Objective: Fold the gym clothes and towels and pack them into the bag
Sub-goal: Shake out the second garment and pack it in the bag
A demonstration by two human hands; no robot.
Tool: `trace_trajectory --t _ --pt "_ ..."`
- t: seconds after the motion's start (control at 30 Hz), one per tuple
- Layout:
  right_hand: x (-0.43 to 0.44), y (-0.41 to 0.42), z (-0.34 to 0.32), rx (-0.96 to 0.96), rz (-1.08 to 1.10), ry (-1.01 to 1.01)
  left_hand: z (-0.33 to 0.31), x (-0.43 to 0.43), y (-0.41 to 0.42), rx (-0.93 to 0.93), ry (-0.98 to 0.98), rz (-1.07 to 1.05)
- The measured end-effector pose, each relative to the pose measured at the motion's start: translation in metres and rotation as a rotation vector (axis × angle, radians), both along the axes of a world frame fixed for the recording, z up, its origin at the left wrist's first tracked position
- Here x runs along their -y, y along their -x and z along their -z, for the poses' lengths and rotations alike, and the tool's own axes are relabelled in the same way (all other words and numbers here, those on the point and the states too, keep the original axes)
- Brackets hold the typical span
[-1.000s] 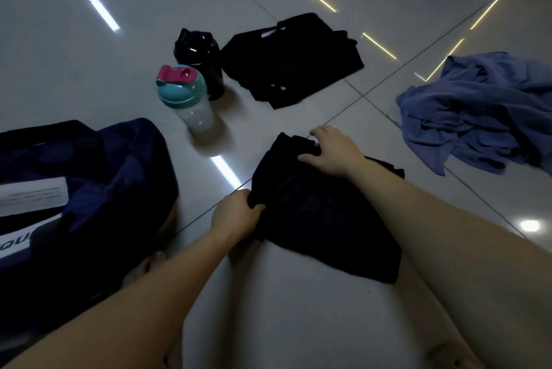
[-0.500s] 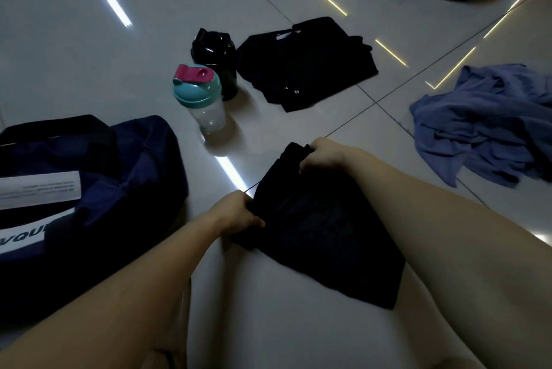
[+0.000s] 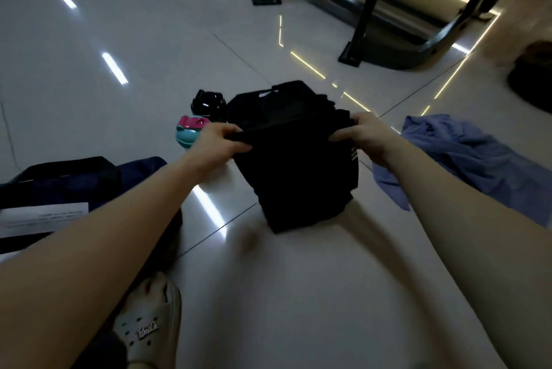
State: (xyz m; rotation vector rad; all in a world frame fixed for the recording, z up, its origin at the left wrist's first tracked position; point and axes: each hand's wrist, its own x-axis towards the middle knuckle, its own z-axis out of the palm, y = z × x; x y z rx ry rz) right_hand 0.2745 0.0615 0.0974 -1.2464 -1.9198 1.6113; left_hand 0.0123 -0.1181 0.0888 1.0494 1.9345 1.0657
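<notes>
The black fabric garment [image 3: 295,171], previously flat on the glossy tiled floor [image 3: 298,279], is now raised and hangs from its top edge. The left hand [image 3: 219,141] and right hand [image 3: 364,137], previously low on it, now pinch its 2 upper corners. White stripes [image 3: 353,156] now show near its right edge. The view has tilted upward, revealing a dark metal equipment frame [image 3: 367,10].

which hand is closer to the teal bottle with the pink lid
Left. The left hand grips the black garment right beside the teal bottle; the right hand grips its opposite edge, across the garment from the bottle.
</notes>
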Motion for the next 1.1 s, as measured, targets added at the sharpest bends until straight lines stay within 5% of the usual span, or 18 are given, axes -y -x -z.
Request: trace_trajectory --t 0.17,0.27,0.57,0.77,0.9,1.1 --pt "0.016 -0.017 -0.040 -0.082 -0.015 -0.280 -0.044 0.000 -0.010 -0.033 -0.248 -0.028" --pt "0.041 -0.031 -0.031 -0.071 -0.057 -0.282 -0.037 0.021 -0.024 -0.079 -0.241 0.009" --pt "0.135 -0.086 0.102 0.394 -0.302 -0.033 0.079 0.102 -0.059 -0.268 0.340 0.444" --pt "0.152 -0.093 0.118 0.575 -0.485 0.238 0.094 0.099 -0.055 -0.115 0.572 0.662" --pt "0.132 -0.094 0.105 0.516 -0.442 0.368 0.085 0.079 -0.043 0.036 0.516 0.533" --pt "0.104 -0.087 0.108 0.396 -0.156 0.305 0.105 0.045 -0.044 0.167 0.293 0.153"
